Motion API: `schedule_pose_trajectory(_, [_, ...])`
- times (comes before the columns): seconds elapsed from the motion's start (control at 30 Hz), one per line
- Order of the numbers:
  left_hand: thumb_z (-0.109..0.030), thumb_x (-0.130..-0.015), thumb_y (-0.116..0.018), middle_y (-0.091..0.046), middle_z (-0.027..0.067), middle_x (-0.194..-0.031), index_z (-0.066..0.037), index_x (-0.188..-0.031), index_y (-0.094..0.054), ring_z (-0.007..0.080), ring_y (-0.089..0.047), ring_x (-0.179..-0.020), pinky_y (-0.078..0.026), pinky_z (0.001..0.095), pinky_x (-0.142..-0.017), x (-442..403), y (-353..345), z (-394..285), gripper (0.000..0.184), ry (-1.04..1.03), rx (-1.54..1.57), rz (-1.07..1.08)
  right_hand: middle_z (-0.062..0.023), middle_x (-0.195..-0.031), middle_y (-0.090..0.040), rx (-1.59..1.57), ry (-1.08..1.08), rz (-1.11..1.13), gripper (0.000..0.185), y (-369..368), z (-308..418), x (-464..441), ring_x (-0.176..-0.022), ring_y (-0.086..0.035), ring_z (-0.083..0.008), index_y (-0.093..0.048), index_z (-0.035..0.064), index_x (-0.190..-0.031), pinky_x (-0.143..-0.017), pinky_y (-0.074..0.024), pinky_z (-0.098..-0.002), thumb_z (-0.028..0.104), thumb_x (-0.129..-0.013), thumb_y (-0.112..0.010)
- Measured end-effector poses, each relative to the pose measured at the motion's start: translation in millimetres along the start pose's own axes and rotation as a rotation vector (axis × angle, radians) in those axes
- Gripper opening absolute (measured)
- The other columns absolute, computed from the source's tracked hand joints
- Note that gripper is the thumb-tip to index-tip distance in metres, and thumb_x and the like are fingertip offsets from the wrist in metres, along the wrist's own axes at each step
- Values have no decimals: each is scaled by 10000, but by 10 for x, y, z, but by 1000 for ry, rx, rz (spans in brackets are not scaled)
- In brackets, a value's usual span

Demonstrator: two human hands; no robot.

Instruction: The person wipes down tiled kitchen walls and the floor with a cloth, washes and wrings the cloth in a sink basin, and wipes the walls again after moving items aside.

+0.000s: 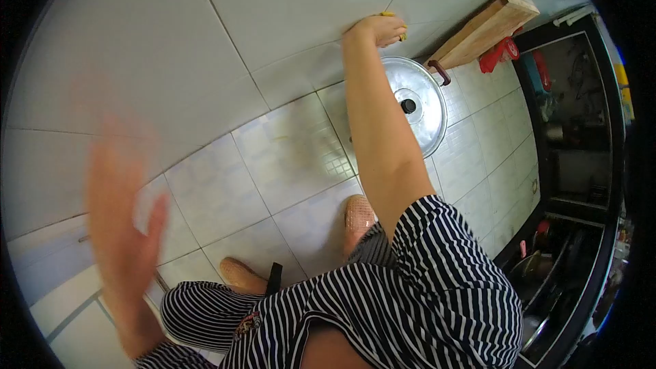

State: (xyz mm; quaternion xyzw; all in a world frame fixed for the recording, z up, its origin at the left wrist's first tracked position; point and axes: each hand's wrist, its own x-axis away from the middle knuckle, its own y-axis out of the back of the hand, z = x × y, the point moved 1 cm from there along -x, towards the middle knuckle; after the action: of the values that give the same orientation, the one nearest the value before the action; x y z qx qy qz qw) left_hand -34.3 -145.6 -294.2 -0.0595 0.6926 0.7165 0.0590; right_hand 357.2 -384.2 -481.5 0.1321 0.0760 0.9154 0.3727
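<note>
High against the white tiled wall (294, 20), my right hand (378, 30) is pressed with its fingers closed on something yellow (402, 37). Only its edges show around the fingers, so I cannot tell whether it is a cloth or a sponge. Below that hand, a large metal pot with a shiny lid (427, 106) stands on the floor, partly hidden by my right forearm. The lid has a black knob, and a dark red handle shows at the side. My left hand (126, 212), smeared by motion, is raised at the left with its thumb apart and nothing visible in it.
A thick wooden board (478, 33) leans by the wall beyond the pot, with a red item (499, 55) beside it. Along the right stands a black-framed cabinet (577, 208) holding kitchen things. My feet in tan shoes (359, 215) rest on the tiled floor (294, 143).
</note>
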Motion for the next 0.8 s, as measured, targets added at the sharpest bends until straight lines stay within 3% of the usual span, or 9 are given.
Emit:
schedule_pose_trajectory(0.03, [-100, -885, -657, -455, 134, -1521, -119, -1419, -535, 317, -363, -1448, -267, 452, -1196, 173, -13, -81, 548, -21, 219, 252, -235, -1497, -345, -12, -8, -6, 328, -27, -89, 40, -1384, -365, -360, -446, -12, -1301, -1130, -375, -432, 168, -1034, -382])
schedule_pose_trajectory(0.13, [-160, -891, -667, -548, 139, -1424, -124, -1383, -566, 327, -477, -1356, -323, 492, -1152, 563, -431, -284, 503, 109, 663, 539, -260, -1509, -316, -95, 326, -151, 287, -263, -582, 182, -1402, -332, -378, -461, -29, -1233, -1147, -349, -444, 161, -1035, -376])
schedule_pose_trajectory(0.23, [-187, -906, -654, -548, 140, -1418, -121, -1371, -573, 331, -476, -1352, -331, 488, -1148, 664, -623, -392, 477, -138, 455, 612, -234, -1442, -395, 51, 576, -364, 551, -425, -989, 463, -1335, -364, -385, -356, -40, -1413, -1142, -302, -410, 353, -1046, -235])
schedule_pose_trajectory(0.3, [-208, -910, -651, -550, 135, -1414, -114, -1382, -557, 333, -475, -1351, -329, 485, -1151, 749, -633, -454, 490, -126, 467, 703, -270, -1588, -195, -341, 222, -164, 365, -380, -1180, 690, -1451, -250, -396, -424, -62, -1315, -1182, -300, -461, 171, -1044, -353])
schedule_pose_trajectory(0.43, [-209, -901, -662, -527, 140, -1434, -97, -1427, -494, 346, -468, -1352, -335, 494, -1148, 861, -565, -625, 563, -5, 451, 758, -246, -1608, -186, -109, -12, 5, 391, -487, -1778, 1188, -1464, -230, -398, -437, -32, -1312, -1186, -288, -457, 238, -1059, -311])
schedule_pose_trajectory(0.5, [-206, -895, -669, -515, 146, -1444, -98, -1430, -488, 354, -466, -1349, -341, 494, -1145, 899, -520, -652, 575, 106, 520, 858, -222, -1550, -329, -237, -338, -21, 392, -751, -2182, 1297, -1401, -339, -372, -487, 13, -1233, -1119, -345, -455, 306, -1048, -303])
schedule_pose_trajectory(0.53, [-206, -895, -669, -515, 146, -1444, -98, -1430, -488, 354, -466, -1349, -341, 494, -1145, 905, -508, -649, 575, 116, 525, 862, -222, -1550, -329, -227, -339, -14, 392, -788, -2221, 1172, -1401, -339, -372, -487, 13, -1233, -1119, -345, -455, 306, -1048, -303])
schedule_pose_trajectory(0.67, [-204, -897, -669, -507, 148, -1452, -94, -1438, -478, 356, -457, -1354, -340, 491, -1149, 861, -423, -627, 584, 153, 429, 828, -147, -1276, -545, -819, -683, 58, 437, -800, -2412, 391, -1077, -512, -266, -534, 69, -1174, -935, -404, -448, 401, -986, -322])
schedule_pose_trajectory(0.8, [-223, -898, -668, -506, 147, -1452, -91, -1437, -478, 357, -455, -1355, -348, 494, -1143, 939, -344, -665, 587, 164, 401, 824, -137, -1343, -505, -1016, -657, 28, 467, -852, -2597, -228, -1143, -498, -276, -504, 81, -1233, -980, -400, -450, 429, -998, -302])
